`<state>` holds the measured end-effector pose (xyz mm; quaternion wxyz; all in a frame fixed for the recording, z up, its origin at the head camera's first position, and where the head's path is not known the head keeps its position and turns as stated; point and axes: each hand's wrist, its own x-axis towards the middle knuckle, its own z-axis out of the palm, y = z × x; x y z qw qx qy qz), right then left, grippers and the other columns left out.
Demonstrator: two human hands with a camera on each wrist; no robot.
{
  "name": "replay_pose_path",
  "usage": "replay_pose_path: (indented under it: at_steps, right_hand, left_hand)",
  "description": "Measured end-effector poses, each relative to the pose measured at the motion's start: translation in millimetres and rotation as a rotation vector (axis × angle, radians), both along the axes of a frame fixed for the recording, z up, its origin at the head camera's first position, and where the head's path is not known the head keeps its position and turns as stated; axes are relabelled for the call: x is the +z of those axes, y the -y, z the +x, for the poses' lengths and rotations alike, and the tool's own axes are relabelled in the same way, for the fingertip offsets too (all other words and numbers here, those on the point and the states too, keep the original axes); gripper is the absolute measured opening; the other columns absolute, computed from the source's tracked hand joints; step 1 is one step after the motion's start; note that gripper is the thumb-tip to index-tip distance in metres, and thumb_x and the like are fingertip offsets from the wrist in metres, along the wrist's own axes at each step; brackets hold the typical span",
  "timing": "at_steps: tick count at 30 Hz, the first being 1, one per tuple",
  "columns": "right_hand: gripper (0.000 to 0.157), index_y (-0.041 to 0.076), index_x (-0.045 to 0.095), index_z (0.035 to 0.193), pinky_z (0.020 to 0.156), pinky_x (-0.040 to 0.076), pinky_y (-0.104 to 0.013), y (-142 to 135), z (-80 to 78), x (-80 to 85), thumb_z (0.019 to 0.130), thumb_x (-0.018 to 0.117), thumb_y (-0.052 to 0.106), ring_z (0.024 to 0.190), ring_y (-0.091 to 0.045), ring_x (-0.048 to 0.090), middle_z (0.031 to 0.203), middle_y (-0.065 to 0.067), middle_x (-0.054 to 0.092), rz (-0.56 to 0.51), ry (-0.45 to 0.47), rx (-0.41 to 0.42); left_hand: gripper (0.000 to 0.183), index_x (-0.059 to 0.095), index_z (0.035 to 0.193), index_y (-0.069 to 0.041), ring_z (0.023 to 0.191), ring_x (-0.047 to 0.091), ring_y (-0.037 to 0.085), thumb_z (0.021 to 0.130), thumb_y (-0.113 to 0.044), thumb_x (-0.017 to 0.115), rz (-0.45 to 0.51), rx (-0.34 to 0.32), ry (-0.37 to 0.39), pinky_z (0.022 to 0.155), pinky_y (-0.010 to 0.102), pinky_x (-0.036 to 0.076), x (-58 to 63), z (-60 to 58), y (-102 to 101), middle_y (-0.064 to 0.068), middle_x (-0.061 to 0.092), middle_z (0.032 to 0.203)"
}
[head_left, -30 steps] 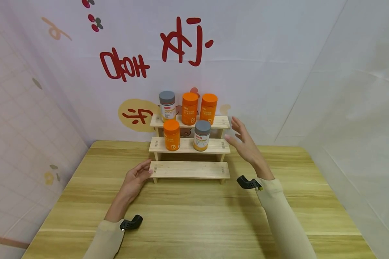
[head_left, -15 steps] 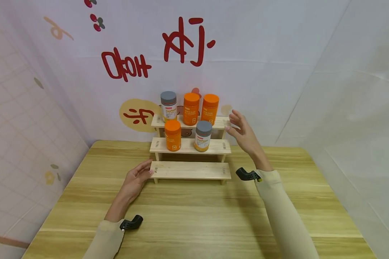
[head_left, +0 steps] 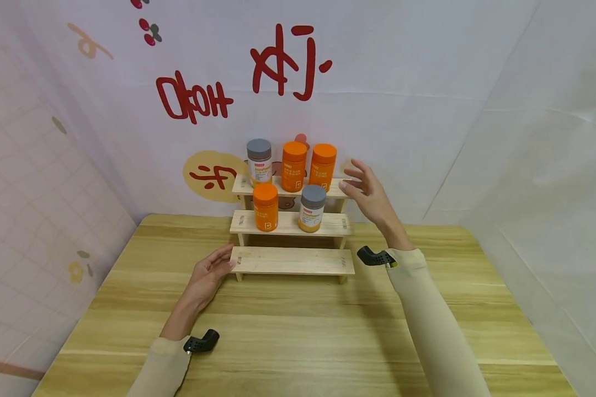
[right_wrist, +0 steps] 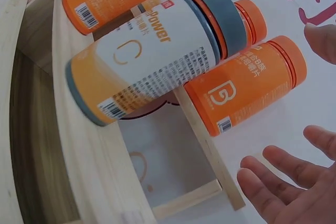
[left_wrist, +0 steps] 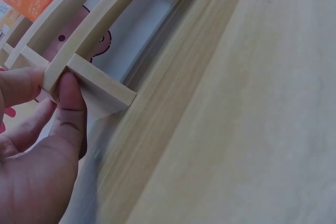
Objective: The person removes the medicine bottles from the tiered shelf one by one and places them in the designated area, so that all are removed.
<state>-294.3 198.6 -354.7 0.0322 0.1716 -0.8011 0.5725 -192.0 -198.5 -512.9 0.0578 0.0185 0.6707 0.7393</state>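
A three-tier wooden display stand (head_left: 293, 260) stands at the back of the table. On its top tier are a grey-lidded white supplement jar (head_left: 260, 165) and two orange jars, the right one (head_left: 323, 167) closest to my right hand. The middle tier bears an orange jar (head_left: 265, 209) and a grey-lidded jar (head_left: 312, 212). My left hand (head_left: 208, 278) pinches the left end of the lowest board, thumb and finger around its edge in the left wrist view. My right hand (head_left: 374, 201) is raised beside the top tier's right end, fingers spread (right_wrist: 257, 182), holding nothing.
The wood-grain table (head_left: 288, 331) extends in front of the stand. Right behind it is a white wall covering (head_left: 402, 110) with red lettering, and similar sheets line both sides. The upper tiers sit farther back than the lowest board.
My right hand has moved up and slightly left, towards the right orange jar on the top tier. The left hand keeps its grip on the stand, and the jars stay put.
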Motion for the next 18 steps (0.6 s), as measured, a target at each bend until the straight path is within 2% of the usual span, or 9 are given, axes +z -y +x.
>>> replay_pose_path:
  at_steps: [8, 18]
  right_hand:
    - [0.077, 0.025, 0.029, 0.162, 0.116, 0.041, -0.057, 14, -11.7, 8.4, 0.098, 0.068, 0.044, 0.140, -0.032, 0.049, 0.158, -0.010, 0.046, 0.022, 0.029, -0.018]
    - [0.079, 0.026, 0.034, 0.158, 0.116, 0.043, -0.052, 36, -25.1, 9.0, 0.093, 0.071, 0.054, 0.139, -0.030, 0.049, 0.155, -0.009, 0.047, 0.057, 0.117, -0.077]
  left_hand:
    - [0.062, 0.036, 0.156, 0.005, 0.111, 0.059, 0.001, 0.101, -0.004, 0.064, 0.015, -0.004, 0.003, 0.092, 0.012, 0.052, 1.7, -1.2, 0, 0.002, 0.056, 0.126]
    - [0.063, 0.034, 0.157, 0.005, 0.112, 0.058, 0.002, 0.101, -0.004, 0.062, 0.035, -0.012, 0.020, 0.093, 0.012, 0.052, 0.9, -0.2, 0, 0.004, 0.053, 0.128]
